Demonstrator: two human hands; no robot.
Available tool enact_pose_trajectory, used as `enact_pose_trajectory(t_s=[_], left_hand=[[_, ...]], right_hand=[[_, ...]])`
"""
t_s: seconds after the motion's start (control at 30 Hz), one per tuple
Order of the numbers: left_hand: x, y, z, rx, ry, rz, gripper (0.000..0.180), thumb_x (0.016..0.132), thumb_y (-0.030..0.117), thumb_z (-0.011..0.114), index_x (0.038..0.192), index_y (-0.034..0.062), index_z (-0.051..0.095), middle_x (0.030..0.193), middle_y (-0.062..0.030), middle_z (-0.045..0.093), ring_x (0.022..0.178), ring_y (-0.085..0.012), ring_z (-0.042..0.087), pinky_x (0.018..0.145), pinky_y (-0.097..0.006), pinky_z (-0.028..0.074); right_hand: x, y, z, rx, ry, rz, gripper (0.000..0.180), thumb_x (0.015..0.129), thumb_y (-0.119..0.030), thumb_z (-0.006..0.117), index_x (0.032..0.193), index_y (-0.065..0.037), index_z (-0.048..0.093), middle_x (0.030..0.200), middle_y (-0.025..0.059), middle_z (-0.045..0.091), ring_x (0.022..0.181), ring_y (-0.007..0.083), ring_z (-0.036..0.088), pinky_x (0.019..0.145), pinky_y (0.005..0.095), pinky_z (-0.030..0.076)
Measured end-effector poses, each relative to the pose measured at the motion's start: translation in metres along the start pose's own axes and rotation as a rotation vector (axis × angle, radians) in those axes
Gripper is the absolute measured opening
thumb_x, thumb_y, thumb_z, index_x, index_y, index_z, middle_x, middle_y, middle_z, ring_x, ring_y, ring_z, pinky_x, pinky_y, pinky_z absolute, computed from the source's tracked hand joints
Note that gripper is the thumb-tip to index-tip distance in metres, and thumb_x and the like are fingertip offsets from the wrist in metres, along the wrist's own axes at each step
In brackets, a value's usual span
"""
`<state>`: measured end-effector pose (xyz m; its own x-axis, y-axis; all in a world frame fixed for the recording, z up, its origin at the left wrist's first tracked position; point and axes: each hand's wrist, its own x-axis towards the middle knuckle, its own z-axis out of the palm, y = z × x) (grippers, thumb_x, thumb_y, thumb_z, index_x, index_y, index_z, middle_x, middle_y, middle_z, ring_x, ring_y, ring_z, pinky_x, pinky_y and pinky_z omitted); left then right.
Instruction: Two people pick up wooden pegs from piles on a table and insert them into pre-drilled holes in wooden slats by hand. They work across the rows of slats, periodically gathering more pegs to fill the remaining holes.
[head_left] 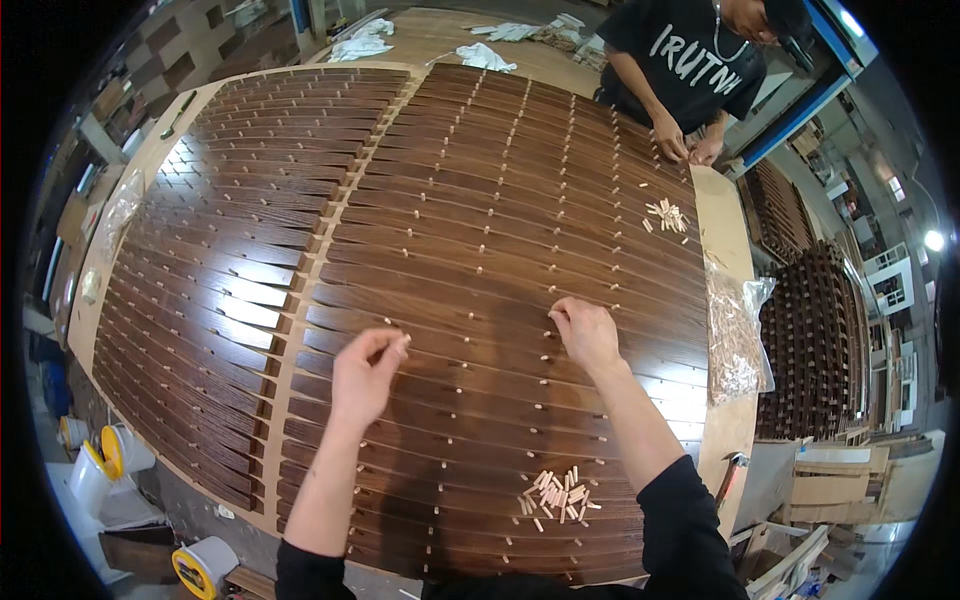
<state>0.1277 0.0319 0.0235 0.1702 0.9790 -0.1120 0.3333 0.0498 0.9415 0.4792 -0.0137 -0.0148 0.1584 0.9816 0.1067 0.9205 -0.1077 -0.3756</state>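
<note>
Dark brown slatted wood panels [520, 215] lie before me, with rows of short pale wooden dowels standing up between the slats. Over the middle of the larger panel, my left hand [362, 378] is closed in a pinch, a pale wooden dowel [405, 342] at its fingertips. Farther right, my right hand [592, 335] also pinches, its fingertips down at the panel on what looks like a dowel in one of the rows; the fingers partly hide it. A loose heap of dowels [558, 495] lies on the panel near me, below my right forearm.
At the far right edge a co-worker [690, 60] bends over the panel, both hands on it, beside another dowel heap [667, 215]. A clear plastic bag of dowels [735, 340] rests on the right border board. A hammer [732, 475] lies nearby; buckets [125, 452] stand lower left.
</note>
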Motion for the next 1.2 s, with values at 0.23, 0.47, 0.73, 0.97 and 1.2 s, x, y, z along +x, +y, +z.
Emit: enact_pose_trajectory(t_s=[0.23,0.47,0.73,0.97,1.2], left_hand=[[0.092,-0.023,-0.018,0.413,-0.011,0.17,0.013,0.099,0.013,0.067,0.105,0.001,0.071,0.095,-0.0152,0.076,0.085,-0.0278,0.073,0.078,-0.037,0.057],[0.109,-0.007,0.002,1.064,-0.305,0.379,0.014,0.096,0.017,0.065,0.092,0.0037,0.069,0.091,-0.0163,0.075,0.09,-0.0362,0.073,0.08,-0.047,0.059],[0.12,-0.013,0.035,1.472,-0.273,0.468,0.014,0.09,0.011,0.065,0.091,0.011,0.079,0.096,-0.0107,0.078,0.093,-0.0261,0.078,0.074,-0.039,0.063],[0.057,0.002,0.028,0.882,0.112,0.801,0.008,0.091,0.014,0.07,0.098,0.0104,0.067,0.092,-0.01,0.064,0.091,-0.0324,0.063,0.084,-0.045,0.049],[-0.139,-0.019,0.083,0.499,-0.605,0.76,0.013,0.084,0.024,0.074,0.087,0.0168,0.065,0.087,-0.0015,0.061,0.084,-0.022,0.064,0.072,-0.039,0.053]], right_hand=[[-0.003,0.003,0.005,-0.064,0.1,-0.016,0.012,0.095,-0.025,0.069,0.094,-0.013,0.071,0.089,0.0051,0.074,0.089,0.0271,0.071,0.081,0.0447,0.049],[0.0,-0.004,-0.008,-0.13,-0.079,0.057,0.015,0.093,-0.025,0.072,0.101,-0.013,0.074,0.096,0.0047,0.075,0.095,0.026,0.071,0.087,0.0451,0.05],[-0.108,-0.052,-0.034,0.324,-0.037,0.09,0.02,0.089,-0.014,0.077,0.109,-0.008,0.076,0.098,0.009,0.074,0.091,0.028,0.07,0.077,0.0384,0.057],[-0.203,-0.059,-0.036,0.106,-0.187,0.055,0.016,0.086,-0.023,0.079,0.099,-0.015,0.074,0.092,-0.0006,0.071,0.091,0.0218,0.068,0.083,0.0401,0.049],[-0.222,-0.07,-0.037,0.044,-0.245,0.058,0.015,0.084,-0.024,0.08,0.094,-0.016,0.072,0.088,0.0003,0.07,0.088,0.0239,0.068,0.08,0.0414,0.049]])
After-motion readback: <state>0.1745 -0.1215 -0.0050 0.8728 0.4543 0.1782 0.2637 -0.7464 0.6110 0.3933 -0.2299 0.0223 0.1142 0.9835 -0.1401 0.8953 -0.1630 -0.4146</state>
